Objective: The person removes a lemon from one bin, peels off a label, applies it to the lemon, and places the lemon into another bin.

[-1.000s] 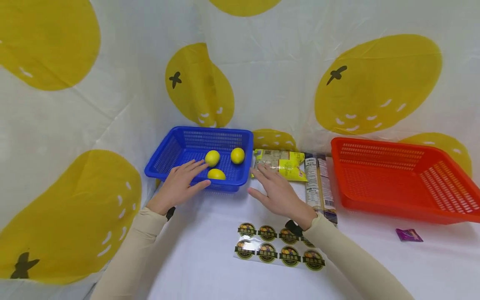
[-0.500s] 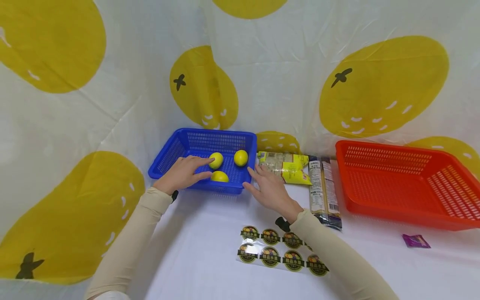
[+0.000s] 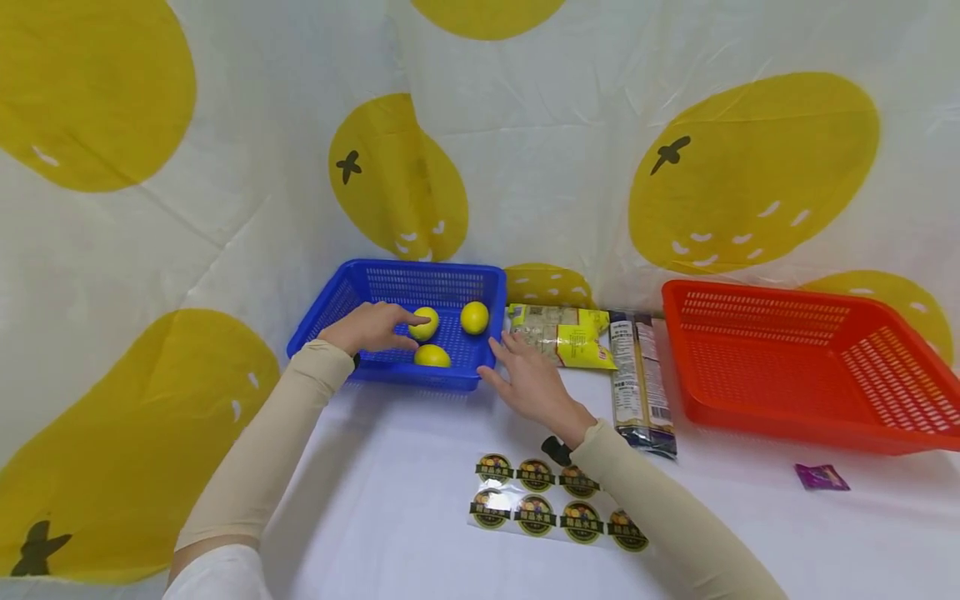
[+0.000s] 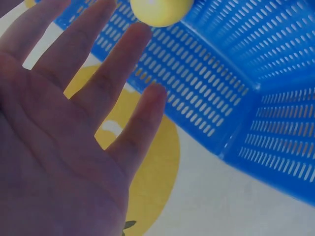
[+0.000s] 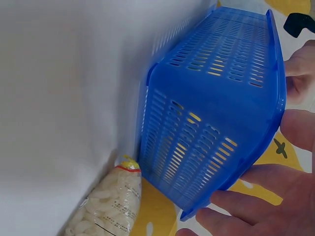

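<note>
Three yellow lemons lie in the blue basket: a back-left lemon, a right lemon and a front lemon. My left hand hovers over the basket's left half, its index finger reaching to the back-left lemon; contact is unclear. In the left wrist view its fingers are spread, with a lemon by the fingertips. At the basket's front right corner is my right hand. The right wrist view has its fingertips along the blue rim, thumb apart from the fingers, gripping nothing.
Right of the basket lie a yellow food bag and a long dark-and-white packet. Further right stands a red basket. A sticker sheet lies in front, and a small purple packet at the right. A patterned cloth hangs behind.
My left hand has moved in over the basket, towards the back-left lemon. My right hand has shifted left to the basket's corner. The lemons stay in place.
</note>
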The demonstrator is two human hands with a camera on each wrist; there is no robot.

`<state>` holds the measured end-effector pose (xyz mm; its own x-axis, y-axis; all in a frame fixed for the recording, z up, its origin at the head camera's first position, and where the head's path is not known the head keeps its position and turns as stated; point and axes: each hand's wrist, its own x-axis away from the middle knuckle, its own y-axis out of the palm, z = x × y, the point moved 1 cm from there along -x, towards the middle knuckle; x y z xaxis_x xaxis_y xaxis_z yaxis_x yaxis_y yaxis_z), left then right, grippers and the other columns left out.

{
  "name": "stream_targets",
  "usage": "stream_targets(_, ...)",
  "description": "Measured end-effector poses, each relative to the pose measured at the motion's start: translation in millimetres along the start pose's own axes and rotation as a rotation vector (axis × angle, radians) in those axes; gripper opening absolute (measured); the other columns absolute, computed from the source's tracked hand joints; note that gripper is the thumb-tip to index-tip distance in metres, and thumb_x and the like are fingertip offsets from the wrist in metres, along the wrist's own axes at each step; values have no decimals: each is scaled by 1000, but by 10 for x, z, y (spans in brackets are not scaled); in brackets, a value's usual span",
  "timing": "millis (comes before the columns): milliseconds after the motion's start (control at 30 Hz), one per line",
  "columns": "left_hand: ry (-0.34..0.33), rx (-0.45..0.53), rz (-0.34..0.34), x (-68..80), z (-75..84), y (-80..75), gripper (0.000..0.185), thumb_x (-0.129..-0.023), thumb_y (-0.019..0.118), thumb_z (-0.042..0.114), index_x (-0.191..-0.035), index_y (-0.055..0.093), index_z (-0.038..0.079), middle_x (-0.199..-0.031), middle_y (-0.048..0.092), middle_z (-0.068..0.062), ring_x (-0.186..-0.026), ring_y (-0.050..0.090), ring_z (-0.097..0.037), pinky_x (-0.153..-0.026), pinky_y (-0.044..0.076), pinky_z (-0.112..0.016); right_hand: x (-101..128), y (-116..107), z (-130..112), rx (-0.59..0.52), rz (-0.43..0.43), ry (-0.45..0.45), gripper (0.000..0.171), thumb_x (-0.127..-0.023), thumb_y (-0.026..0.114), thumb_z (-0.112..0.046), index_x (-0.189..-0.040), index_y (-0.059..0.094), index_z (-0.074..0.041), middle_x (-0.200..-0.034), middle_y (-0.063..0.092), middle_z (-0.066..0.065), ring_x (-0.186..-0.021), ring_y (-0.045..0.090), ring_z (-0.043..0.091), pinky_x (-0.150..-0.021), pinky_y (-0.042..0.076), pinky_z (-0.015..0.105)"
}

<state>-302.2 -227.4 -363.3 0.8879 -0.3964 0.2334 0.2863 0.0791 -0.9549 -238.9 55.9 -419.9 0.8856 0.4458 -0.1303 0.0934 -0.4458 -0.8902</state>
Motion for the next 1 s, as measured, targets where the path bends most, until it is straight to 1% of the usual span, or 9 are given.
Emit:
stream_targets(67,-5,5,-17,-41,-14,-4,57,-95,73,36,-148,56,24,-149,59,-10,-139,53,-35,-117,40,-56,-3,9,-4,-9,-2,3,66,-106,50,-48,-156,40,-5,-166,30,20,-156,26,39,-124,28,59)
stream_targets(133,-2,14,-36,-88,-22,0,55,-95,74,34,-146,58,23,-147,60,-10,-135,55,-34,-117,41,-54,1,20,3,-10,-2,4,66,-106,51,-47,-156,40,-4,-166,30,20,-156,26,39,-124,28,59)
stream_targets(200,5,32,-58,-130,-23,12,53,-95,75,31,-145,60,21,-144,61,-12,-126,56,-32,-113,45,-52,3,33,12,-7,-1,3,66,-106,51,-46,-155,40,-4,-166,30,21,-156,26,39,-124,29,59)
stream_targets(267,2,57,-77,-164,-19,29,52,-94,75,27,-144,61,21,-145,60,-12,-124,57,-31,-112,46,-51,4,44,19,-4,-2,3,66,-106,50,-47,-156,40,-5,-166,30,20,-156,27,39,-124,29,59)
stream_targets(333,0,82,-96,-194,-15,48,51,-94,76,24,-143,61,21,-147,59,-12,-127,57,-31,-113,46,-51,4,51,24,-5,-1,0,66,-106,50,-48,-156,40,-5,-166,31,20,-156,27,39,-123,30,59)
stream_targets(433,10,96,-120,-240,0,69,51,-93,76,21,-142,62,19,-151,57,-11,-135,55,-34,-116,43,-53,3,56,26,-12,0,-2,66,-106,49,-48,-155,40,-5,-165,32,21,-155,29,39,-123,30,60)
stream_targets(600,34,87,-163,-324,52,63,49,-92,78,20,-139,65,17,-147,60,-12,-133,56,-34,-115,44,-52,5,42,13,-14,2,2,66,-106,51,-47,-155,41,-4,-165,31,21,-155,29,40,-122,31,60)
stream_targets(767,73,78,-204,-389,89,55,48,-88,82,19,-134,69,15,-143,63,-12,-133,57,-32,-115,45,-48,3,34,-1,-10,0,3,66,-106,50,-48,-155,40,-5,-166,30,20,-155,29,39,-122,32,59)
stream_targets(1000,59,82,-243,-468,101,75,51,-82,87,14,-130,72,16,-138,65,-9,-135,53,-29,-120,40,-46,-11,38,1,-6,14,-10,65,-106,50,-47,-155,42,-5,-164,34,21,-154,32,39,-122,33,58)
